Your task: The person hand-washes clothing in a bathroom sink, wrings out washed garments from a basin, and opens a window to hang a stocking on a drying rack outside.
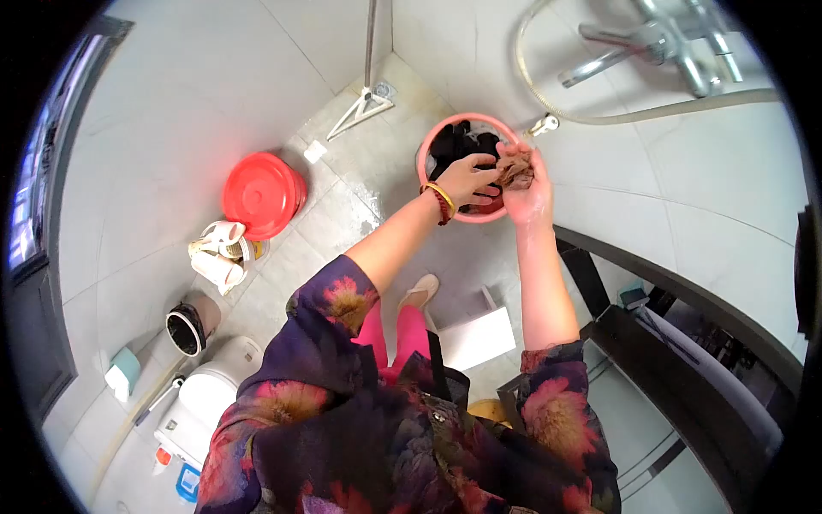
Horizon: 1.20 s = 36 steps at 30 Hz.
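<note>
Far left, a red lid [259, 194] lay on the floor; the left hand [467, 178] gripped dark laundry [455, 141] in the pink basin [437, 137]; the right hand [524, 184] clenched a brownish cloth [516, 170]; most garments looked unwashed, I judged.

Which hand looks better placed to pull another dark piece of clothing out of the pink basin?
Probably the left hand: it rests on the dark clothes inside the round pink plastic basin, while the right hand already grips a brownish cloth.
</note>
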Available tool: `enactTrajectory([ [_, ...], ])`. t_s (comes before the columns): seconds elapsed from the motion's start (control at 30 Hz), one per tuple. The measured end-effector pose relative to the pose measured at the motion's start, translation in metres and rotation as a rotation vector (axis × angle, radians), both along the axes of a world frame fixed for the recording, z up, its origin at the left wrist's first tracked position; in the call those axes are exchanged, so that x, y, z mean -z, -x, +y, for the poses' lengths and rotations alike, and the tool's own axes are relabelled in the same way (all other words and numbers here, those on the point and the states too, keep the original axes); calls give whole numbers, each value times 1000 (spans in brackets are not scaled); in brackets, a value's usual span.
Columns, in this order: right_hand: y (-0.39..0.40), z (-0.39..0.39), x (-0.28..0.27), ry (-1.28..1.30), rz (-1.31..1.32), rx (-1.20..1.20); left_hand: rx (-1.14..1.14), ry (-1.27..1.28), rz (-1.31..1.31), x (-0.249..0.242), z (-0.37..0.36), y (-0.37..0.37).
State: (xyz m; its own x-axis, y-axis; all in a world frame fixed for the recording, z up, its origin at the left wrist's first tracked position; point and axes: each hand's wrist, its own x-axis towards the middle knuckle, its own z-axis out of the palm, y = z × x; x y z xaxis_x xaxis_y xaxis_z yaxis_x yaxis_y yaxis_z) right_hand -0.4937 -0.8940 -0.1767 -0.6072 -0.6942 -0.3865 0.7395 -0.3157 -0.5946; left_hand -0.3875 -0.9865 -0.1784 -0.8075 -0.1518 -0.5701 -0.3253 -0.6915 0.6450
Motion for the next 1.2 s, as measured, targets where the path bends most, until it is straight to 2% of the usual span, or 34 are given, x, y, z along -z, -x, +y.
enactTrajectory([
  [0.13, -22, -8, -54, 9, 16, -104, -57, 8, 90, -40, -8, -15],
  [0.2, -20, 8, -56, 71, -76, -218, -101, 47, 202, -61, -13, -23],
  [0.23, -16, 0, -63, 134, -111, -301, -77, 168, 193, -83, -17, -31],
  [0.27, -27, 2, -89, 43, -85, -307, -130, -10, 450, -63, -17, -22],
  [0.3, -32, -4, -108, -9, -96, -326, -127, 641, 592, -59, -28, -16],
  [0.37, -41, -7, -138, 34, -53, -400, -90, 196, 363, -98, -35, -34],
  [0.43, -36, 2, -142, -86, -76, -391, -79, 159, 250, -146, -39, -51],
  [0.47, -39, 0, -162, -122, -63, -423, -97, 180, 273, -166, -42, -58],
  [0.57, -68, -4, -226, -92, 151, -299, -59, 423, 370, -200, -66, -75],
  [0.67, -57, -5, -215, -82, 168, -378, -33, 506, 249, -231, -82, -97],
  [0.7, -55, -7, -213, -107, 148, -421, -26, 519, 261, -226, -87, -101],
  [0.8, -59, -28, -221, -133, 135, -514, -140, 385, 284, -257, -83, -119],
  [0.87, -73, -30, -246, -120, 177, -538, -239, 285, 285, -281, -73, -129],
  [0.97, -74, -36, -243, -139, 222, -595, -208, 280, 205, -289, -81, -138],
  [1.1, -75, -32, -248, -132, 220, -578, -251, 273, 292, -294, -87, -150],
  [1.2, -67, -34, -240, -28, 228, -649, -402, 212, 322, -306, -82, -152],
])
